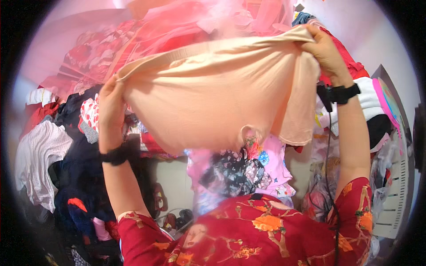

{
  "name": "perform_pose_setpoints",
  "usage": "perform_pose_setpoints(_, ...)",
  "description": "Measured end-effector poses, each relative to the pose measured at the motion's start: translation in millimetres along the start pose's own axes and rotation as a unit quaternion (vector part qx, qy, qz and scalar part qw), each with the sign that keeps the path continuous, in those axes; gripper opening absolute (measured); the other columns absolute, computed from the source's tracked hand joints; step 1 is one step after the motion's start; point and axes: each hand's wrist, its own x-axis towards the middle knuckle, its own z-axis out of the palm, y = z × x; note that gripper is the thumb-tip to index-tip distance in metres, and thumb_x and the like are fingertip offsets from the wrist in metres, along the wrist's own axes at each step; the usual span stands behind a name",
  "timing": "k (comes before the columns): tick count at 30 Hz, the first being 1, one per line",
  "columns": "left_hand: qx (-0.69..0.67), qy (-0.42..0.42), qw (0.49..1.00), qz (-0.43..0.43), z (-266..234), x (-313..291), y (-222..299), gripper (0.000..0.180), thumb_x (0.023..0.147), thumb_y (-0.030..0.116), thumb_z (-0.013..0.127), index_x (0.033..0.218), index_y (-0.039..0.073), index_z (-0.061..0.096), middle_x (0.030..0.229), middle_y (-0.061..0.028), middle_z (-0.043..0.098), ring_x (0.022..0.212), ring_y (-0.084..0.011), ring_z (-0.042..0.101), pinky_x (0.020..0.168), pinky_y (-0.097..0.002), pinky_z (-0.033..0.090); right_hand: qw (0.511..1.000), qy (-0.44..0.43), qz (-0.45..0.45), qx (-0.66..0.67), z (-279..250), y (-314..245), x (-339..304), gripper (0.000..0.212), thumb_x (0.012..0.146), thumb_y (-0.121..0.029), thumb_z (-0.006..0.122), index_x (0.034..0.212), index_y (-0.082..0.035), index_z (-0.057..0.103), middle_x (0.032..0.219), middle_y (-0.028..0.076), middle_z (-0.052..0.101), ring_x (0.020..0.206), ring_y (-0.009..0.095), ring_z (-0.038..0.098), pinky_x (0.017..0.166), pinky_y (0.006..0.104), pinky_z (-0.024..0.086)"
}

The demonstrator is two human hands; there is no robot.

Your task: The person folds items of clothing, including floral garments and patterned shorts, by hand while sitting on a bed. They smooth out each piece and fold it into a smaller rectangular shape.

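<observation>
Head: we are spreading the peach garment [213, 97] in the air above floral clothes [242, 170], our left hand [111, 97] and right hand [326, 51] each pinching an upper corner. The next move is probably calling for even tension. The garment is looking plain and creased, its lower edge curling.

Count one left hand [112, 95] and one right hand [327, 49] (two in total), two black wrist straps [347, 94], one peach garment [213, 97] and one red floral top [222, 221]. The surrounding clothes [42, 148] overlap; their exact number cannot be determined.
</observation>
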Motion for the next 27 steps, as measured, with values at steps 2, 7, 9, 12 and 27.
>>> perform_pose_setpoints(2, 0.104, -0.009, 0.992, -0.075, 1.0, 38.7, -33.3, 0.026, 0.092, 0.012, 0.054, 0.112, -0.004, 0.059, 0.107, -0.0097, 0.064, 0.093, -0.0132, 0.061, 0.078, -0.0238, 0.047, 1.0, -0.006, 0.002, -0.019, 11.7, 48.2, 18.0, 0.033, 0.076, 0.0, 0.056, 0.108, 0.001, 0.06, 0.095, 0.003, 0.064, 0.085, 0.01, 0.059, 0.076, 0.0212, 0.046)
perform_pose_setpoints(7, 0.294, 0.124, 0.945, 0.071, 25.0, 95.2, -160.2, 0.033, 0.082, 0.014, 0.064, 0.108, -0.007, 0.058, 0.094, -0.0138, 0.065, 0.084, -0.0196, 0.062, 0.076, -0.0296, 0.049, 0.984, 0.152, 0.087, -0.033, 49.5, 183.0, 37.1, 0.03, 0.081, -0.007, 0.062, 0.11, 0.001, 0.056, 0.09, 0.005, 0.064, 0.074, 0.01, 0.059, 0.062, 0.0225, 0.045)
perform_pose_setpoints(9, 0.271, 0.093, 0.956, 0.065, 9.6, 77.5, -207.8, 0.033, 0.082, 0.013, 0.064, 0.109, -0.005, 0.059, 0.097, -0.0141, 0.065, 0.086, -0.019, 0.062, 0.077, -0.029, 0.049, 0.986, 0.121, 0.083, -0.08, 66.0, 211.7, 22.8, 0.027, 0.081, -0.007, 0.062, 0.107, 0.002, 0.057, 0.088, 0.005, 0.064, 0.075, 0.011, 0.059, 0.064, 0.0227, 0.046)
perform_pose_setpoints(12, 0.242, -0.006, 0.97, -0.012, 55.9, -6.0, -220.5, 0.028, 0.083, 0.012, 0.065, 0.107, -0.002, 0.061, 0.097, -0.0119, 0.066, 0.085, -0.0168, 0.061, 0.076, -0.0285, 0.049, 0.994, 0.049, 0.076, -0.065, 64.8, 221.1, -52.8, 0.024, 0.082, -0.008, 0.062, 0.102, 0.003, 0.059, 0.086, 0.005, 0.063, 0.076, 0.01, 0.059, 0.066, 0.024, 0.047)
perform_pose_setpoints(27, 0.416, -0.244, 0.876, -0.016, 103.6, -181.2, -209.2, 0.027, 0.073, 0.011, 0.068, 0.099, 0.006, 0.067, 0.099, -0.0126, 0.065, 0.095, -0.0312, 0.058, 0.084, -0.0389, 0.047, 0.938, -0.063, 0.024, -0.34, 160.8, 190.8, -222.2, 0.042, 0.068, -0.025, 0.073, 0.1, 0.0, 0.061, 0.105, 0.015, 0.058, 0.101, 0.032, 0.052, 0.088, 0.0393, 0.042)
